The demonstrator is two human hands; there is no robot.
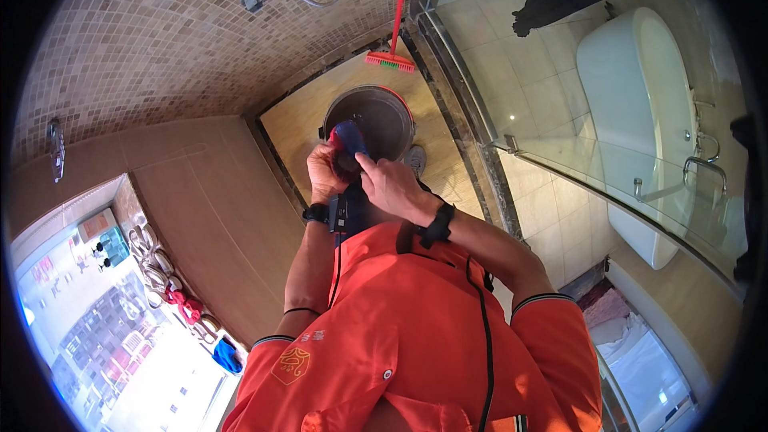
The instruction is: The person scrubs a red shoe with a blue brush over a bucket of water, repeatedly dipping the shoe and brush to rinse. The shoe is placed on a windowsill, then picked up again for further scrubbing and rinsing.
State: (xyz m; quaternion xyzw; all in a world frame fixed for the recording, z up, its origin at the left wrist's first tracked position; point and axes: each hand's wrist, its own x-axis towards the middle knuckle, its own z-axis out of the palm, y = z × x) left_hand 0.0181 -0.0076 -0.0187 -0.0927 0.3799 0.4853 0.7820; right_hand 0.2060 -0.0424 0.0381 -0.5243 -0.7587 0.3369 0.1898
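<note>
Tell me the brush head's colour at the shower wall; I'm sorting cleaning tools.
Red, on a red handle. The brush head shows best in the head view.

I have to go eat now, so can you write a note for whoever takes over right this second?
Left hand: grip shut on the blue and red tool.
Right hand: fingers on the same tool, held at chest height.
Bucket: on the shower floor below the hands.
Red broom: leaning in the corner behind it.
Done: tool picked up.
Left: cannot tell; bucket and broom untouched.
</note>
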